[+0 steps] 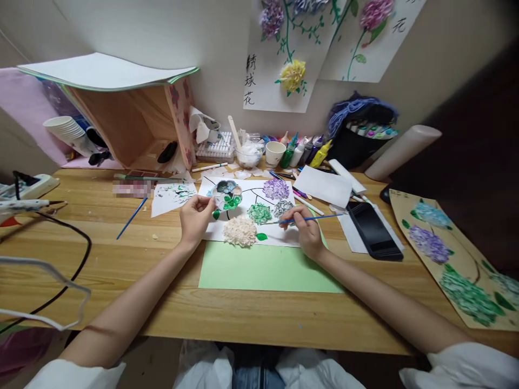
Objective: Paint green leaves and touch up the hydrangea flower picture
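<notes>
My left hand (197,217) pinches the edge of a small round paint palette (225,190) with green, black and pale paint in its wells. It hangs over the upper left of a white sheet of paper (279,239). In the fingers of my right hand (308,231) is a thin blue paintbrush (320,218), its tip pointing left. On the sheet stand raised flower heads: a cream one (240,231), a green one (259,213), a purple one (276,188) and a grey one (283,208). A painted green leaf (261,236) lies beside the cream flower, close to the brush tip.
Green paper (259,267) lies under the sheet. Right are a black phone (375,229) and a finished flower picture (466,259). Behind stand a paper cup (275,154), a bowl (248,155) and paint bottles (290,150). Another blue brush (132,218) and paint-smeared paper (162,204) lie left.
</notes>
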Demonstrator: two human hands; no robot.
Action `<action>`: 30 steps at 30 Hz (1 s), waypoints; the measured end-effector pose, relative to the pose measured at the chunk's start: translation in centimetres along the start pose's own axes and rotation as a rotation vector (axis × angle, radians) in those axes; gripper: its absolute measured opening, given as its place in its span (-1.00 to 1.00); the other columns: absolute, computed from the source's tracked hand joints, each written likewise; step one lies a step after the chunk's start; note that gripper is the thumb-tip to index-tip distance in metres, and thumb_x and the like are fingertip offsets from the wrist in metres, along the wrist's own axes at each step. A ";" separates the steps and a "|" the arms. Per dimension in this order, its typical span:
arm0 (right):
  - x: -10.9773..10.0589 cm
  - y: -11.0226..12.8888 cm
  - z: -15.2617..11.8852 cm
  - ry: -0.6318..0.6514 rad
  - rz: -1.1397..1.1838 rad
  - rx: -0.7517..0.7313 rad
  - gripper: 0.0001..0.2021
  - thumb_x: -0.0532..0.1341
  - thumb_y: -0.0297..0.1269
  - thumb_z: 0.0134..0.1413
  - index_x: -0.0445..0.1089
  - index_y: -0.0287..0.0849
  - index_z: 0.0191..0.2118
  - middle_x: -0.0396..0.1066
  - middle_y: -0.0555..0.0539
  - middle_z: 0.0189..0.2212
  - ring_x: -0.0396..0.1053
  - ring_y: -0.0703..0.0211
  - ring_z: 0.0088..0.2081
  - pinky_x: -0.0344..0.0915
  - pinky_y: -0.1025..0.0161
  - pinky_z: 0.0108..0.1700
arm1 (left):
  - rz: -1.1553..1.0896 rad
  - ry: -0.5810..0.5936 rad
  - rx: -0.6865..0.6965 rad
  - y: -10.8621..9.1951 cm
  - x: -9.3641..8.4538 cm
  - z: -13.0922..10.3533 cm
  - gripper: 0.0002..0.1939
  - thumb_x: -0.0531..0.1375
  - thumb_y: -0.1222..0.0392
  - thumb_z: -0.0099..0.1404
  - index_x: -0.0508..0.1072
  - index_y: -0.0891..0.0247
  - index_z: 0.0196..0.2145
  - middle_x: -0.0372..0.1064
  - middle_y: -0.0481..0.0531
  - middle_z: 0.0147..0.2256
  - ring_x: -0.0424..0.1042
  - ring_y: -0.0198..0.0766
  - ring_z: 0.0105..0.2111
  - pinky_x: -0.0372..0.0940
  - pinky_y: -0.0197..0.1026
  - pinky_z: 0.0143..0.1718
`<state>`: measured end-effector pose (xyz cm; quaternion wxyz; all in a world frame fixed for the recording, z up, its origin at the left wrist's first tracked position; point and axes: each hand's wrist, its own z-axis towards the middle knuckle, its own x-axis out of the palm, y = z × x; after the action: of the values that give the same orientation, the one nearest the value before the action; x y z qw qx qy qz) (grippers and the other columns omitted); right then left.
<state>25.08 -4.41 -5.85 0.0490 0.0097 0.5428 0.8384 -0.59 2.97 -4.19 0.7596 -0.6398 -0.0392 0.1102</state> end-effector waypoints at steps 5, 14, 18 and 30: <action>-1.1 0.4 -1.0 0.134 -0.039 0.032 -0.71 0.01 -0.13 0.30 0.38 -0.13 -0.32 0.37 -0.03 -0.42 0.36 0.20 -0.38 0.29 0.21 -0.29 | 0.012 0.002 0.028 0.2 -0.4 0.0 -0.78 0.31 0.07 0.04 0.45 0.27 -0.45 0.49 -0.01 -0.48 0.52 -0.24 -0.45 0.41 -0.22 -0.36; -1.9 0.6 -1.7 0.220 -0.266 -0.123 -0.65 -0.07 -0.17 0.34 0.33 -0.13 -0.40 0.34 -0.04 -0.46 0.30 0.19 -0.38 0.22 0.20 -0.29 | 0.033 -0.023 0.054 0.4 -1.0 0.1 -0.79 0.31 0.09 0.04 0.47 0.29 -0.44 0.48 -0.01 -0.50 0.53 -0.25 -0.46 0.41 -0.24 -0.37; -1.8 1.0 -1.6 0.220 -0.313 -0.150 -0.63 -0.10 -0.17 0.35 0.31 -0.13 -0.42 0.33 -0.03 -0.48 0.30 0.19 -0.38 0.22 0.20 -0.27 | 0.046 -0.019 0.062 0.3 -0.9 0.1 -0.79 0.31 0.10 0.04 0.47 0.29 -0.45 0.48 -0.01 -0.51 0.52 -0.26 -0.47 0.40 -0.25 -0.40; -1.8 1.0 -1.7 0.226 -0.322 -0.189 -0.64 -0.11 -0.18 0.34 0.30 -0.12 -0.41 0.34 -0.05 -0.47 0.32 0.16 -0.37 0.24 0.18 -0.25 | 0.050 -0.023 0.068 0.3 -0.7 0.0 -0.79 0.31 0.10 0.04 0.47 0.29 -0.44 0.48 -0.01 -0.50 0.52 -0.24 -0.46 0.42 -0.22 -0.37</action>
<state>26.70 -6.49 -5.53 0.1219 -0.1757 0.4583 0.8627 -1.31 2.88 -4.45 0.7774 -0.6130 -0.0283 0.1379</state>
